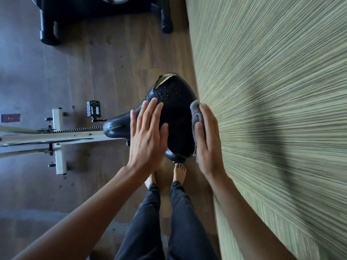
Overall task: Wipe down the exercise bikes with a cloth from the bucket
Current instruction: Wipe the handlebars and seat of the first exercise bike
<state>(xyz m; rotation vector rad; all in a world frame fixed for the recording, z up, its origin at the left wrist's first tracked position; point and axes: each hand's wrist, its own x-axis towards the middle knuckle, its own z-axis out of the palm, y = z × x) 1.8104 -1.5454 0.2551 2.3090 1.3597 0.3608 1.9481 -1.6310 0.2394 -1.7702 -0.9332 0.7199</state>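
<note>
Pressing a cloth (196, 113) to the saddle (176, 98)

At upper left the dark base of a second bike (105, 10) stands on the wood floor (97, 59). Below it, at mid-left, a pale bike frame (56, 136) runs toward centre, a pedal (93, 109) just above it. The black saddle sits at centre, beaded with droplets, its cover torn at the top edge. The left hand (148, 136) lies flat on the saddle's left side, fingers straight and spread, holding nothing. The right hand (206, 139), fingers straight, presses the grey cloth against the saddle's right side. Bare feet (179, 171) stand beneath. A ribbed wall (272, 91) fills the right.
</note>
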